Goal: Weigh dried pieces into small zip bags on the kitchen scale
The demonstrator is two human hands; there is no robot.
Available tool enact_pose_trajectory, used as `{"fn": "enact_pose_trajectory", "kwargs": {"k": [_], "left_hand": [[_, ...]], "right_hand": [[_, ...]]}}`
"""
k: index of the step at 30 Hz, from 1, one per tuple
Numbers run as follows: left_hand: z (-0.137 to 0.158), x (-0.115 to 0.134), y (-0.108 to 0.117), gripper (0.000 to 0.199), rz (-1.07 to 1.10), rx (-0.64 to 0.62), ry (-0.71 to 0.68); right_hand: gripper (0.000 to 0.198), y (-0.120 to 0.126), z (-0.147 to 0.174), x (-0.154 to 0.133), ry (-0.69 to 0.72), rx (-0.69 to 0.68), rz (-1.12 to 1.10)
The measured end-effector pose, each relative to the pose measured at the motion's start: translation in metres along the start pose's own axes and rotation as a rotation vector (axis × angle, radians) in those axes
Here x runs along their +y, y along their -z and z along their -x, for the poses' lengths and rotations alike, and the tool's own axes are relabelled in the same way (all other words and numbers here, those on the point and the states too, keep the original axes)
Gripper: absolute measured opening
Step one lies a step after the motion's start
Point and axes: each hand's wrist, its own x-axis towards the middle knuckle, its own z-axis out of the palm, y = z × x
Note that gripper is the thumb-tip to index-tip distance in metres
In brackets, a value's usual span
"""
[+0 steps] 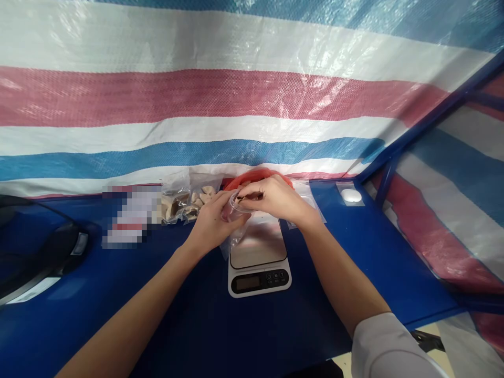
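Hands (208, 223) (277, 197) at cup (233, 211) above blue table (366, 252); striped sheeting (197, 97) behind.

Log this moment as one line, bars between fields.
Left hand: gripping clear cup | Right hand: at cup's mouth, grip unclear | Scale: partly covered by hands | Bags of pale pieces: left of cup

So right of my grip (214, 218) there's a small white case (350, 196), past that a blue metal frame (437, 115), some black thing (66, 236) with a label way off left, plus striped tarp (236, 94) hanging behind it all.
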Motion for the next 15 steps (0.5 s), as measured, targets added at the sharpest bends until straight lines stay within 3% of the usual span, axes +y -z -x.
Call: {"fn": "enact_pose_trajectory", "kwargs": {"k": [7, 12, 15], "left_hand": [[0.001, 0.003, 0.0, 0.033, -0.018, 0.005, 0.009], [0.002, 0.001, 0.002, 0.038, 0.005, 0.059, 0.096], [0.001, 0.0, 0.006, 0.037, 0.049, 0.087, 0.187]], "right_hand": [[0.016, -0.004, 0.0, -0.003, 0.011, -0.065, 0.052], [0.015, 0.004, 0.001, 0.01, 0.082, 0.049, -0.105], [0.017, 0.008, 0.0, 0.028, 0.049, 0.113, -0.106]]}}
